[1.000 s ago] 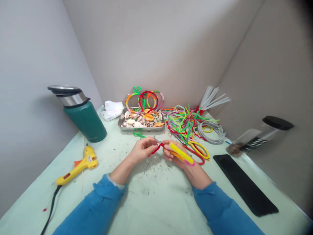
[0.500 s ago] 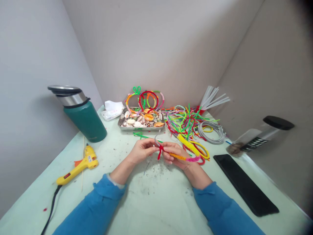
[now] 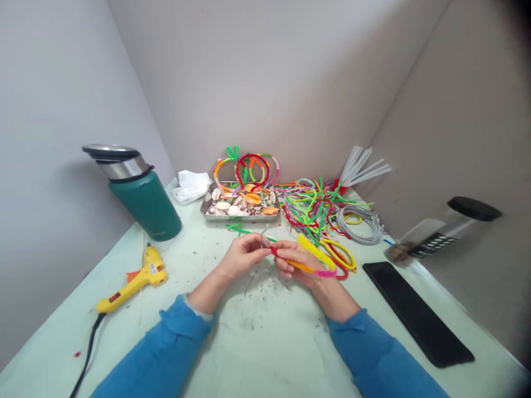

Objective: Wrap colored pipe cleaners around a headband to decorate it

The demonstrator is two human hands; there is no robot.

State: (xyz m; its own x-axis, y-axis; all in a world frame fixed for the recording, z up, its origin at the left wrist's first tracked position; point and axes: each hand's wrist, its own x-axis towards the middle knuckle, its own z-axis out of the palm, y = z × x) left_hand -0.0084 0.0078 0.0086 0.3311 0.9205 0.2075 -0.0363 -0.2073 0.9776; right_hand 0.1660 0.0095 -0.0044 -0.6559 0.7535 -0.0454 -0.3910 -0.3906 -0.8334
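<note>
My left hand (image 3: 245,255) and my right hand (image 3: 297,258) meet over the middle of the table, both closed in a pinch. Between their fingertips is a red pipe cleaner (image 3: 274,251), wound at the grey end (image 3: 264,240) of a bent hoop. The hoop's orange and pink section (image 3: 307,268) passes out under my right fingers. A thick yellow section (image 3: 317,251) curves back above that hand. Behind my hands, a metal tray (image 3: 240,218) holds seashells, with several coloured hoops (image 3: 252,155) standing at its back.
Loose pipe cleaners (image 3: 309,207) and a grey wire coil (image 3: 360,226) lie at the back right, near white sticks (image 3: 359,166). A yellow glue gun (image 3: 135,284) and green bottle (image 3: 145,204) are left. A phone (image 3: 415,312) and clear jar (image 3: 448,232) are right.
The red tail that hung below my fingertips no longer shows; the red is now a small bit between them. The yellow section has shifted slightly left.
</note>
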